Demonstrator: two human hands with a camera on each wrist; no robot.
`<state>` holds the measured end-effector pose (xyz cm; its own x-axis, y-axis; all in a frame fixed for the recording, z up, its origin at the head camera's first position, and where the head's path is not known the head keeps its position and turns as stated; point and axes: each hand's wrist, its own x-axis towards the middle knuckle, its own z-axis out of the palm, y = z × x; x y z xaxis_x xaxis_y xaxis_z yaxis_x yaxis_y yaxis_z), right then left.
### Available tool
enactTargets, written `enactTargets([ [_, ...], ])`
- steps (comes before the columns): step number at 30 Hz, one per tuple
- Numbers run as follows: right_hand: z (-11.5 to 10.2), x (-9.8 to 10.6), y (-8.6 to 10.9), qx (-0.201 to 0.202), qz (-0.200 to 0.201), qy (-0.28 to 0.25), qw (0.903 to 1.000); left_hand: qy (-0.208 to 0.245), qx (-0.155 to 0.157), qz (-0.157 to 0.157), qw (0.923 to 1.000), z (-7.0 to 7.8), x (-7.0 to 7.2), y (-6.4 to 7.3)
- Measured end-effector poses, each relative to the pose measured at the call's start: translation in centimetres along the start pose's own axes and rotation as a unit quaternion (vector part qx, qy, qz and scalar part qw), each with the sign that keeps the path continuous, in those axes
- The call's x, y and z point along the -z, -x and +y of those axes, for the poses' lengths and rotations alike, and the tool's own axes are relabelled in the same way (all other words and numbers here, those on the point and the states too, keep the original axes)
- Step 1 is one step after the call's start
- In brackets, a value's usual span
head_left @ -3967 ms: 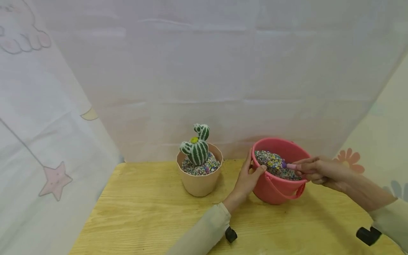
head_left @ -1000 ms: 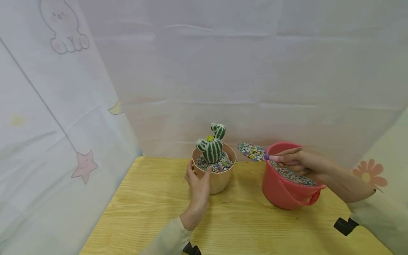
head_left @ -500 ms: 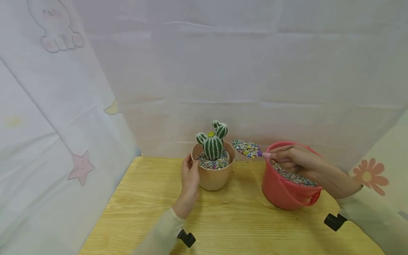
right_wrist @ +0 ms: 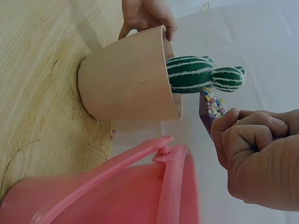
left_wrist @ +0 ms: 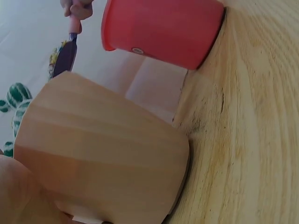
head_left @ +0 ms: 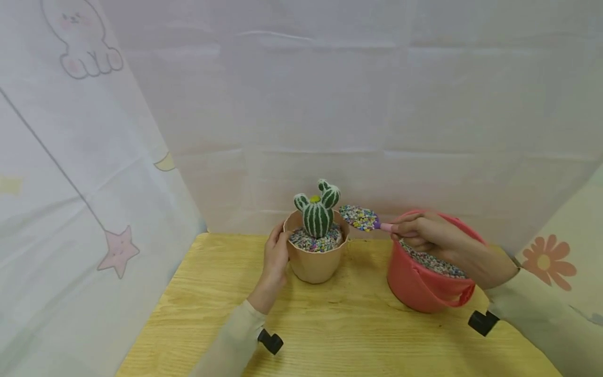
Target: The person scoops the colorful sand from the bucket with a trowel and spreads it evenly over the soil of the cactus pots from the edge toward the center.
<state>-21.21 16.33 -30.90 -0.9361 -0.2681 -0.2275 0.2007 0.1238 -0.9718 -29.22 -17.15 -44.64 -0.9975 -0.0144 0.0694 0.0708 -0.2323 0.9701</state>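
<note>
My left hand (head_left: 275, 262) grips the left side of a peach flowerpot (head_left: 314, 266), its thumb at the rim. A green-and-white striped toy cactus (head_left: 317, 220) with a yellow flower stands in the pot among multicoloured pebbles (head_left: 308, 242). My right hand (head_left: 431, 231) holds a small trowel by its pink handle (head_left: 387, 227), above the left rim of the pink bucket (head_left: 416, 288). The trowel's purple blade (left_wrist: 66, 57) is heaped with coloured pebbles (head_left: 359, 217), level beside the pot's right rim, near the cactus.
Gravel (head_left: 435, 262) fills part of the bucket, whose handle hangs down its front. Pot and bucket stand on a wooden table (head_left: 339, 335), close to a pale cloth backdrop (head_left: 301, 104). Tiny pebbles (right_wrist: 112, 134) lie beside the pot.
The left hand has gone from the bucket to the pot. The trowel has come out of the bucket with pebbles and moved left to the pot. The cactus now stands more upright.
</note>
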Motion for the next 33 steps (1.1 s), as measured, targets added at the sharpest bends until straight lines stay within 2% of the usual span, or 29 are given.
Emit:
enactTargets([
  [3,-0.2,0.9,-1.3,0.005,-0.023,0.005,0.9997,0.001,0.003,0.014,0.9999,-0.4,-0.1,0.0],
  [8,0.2,0.7,-1.7,-0.001,-0.017,-0.015,0.9997,-0.003,0.026,-0.015,0.9995,-0.9,0.5,-1.1],
  [12,0.3,0.4,-2.1,-0.01,-0.005,-0.012,0.9999,-0.008,0.04,-0.035,0.9986,-0.9,0.8,-1.5],
  [19,0.3,-0.2,-2.6,-0.011,0.001,-0.007,0.9999,-0.013,0.036,-0.051,0.998,-0.8,0.7,-1.8],
  [33,0.6,-0.8,-3.5,-0.016,0.017,0.035,0.9991,-0.005,0.037,-0.046,0.9982,-0.9,0.3,-2.0],
])
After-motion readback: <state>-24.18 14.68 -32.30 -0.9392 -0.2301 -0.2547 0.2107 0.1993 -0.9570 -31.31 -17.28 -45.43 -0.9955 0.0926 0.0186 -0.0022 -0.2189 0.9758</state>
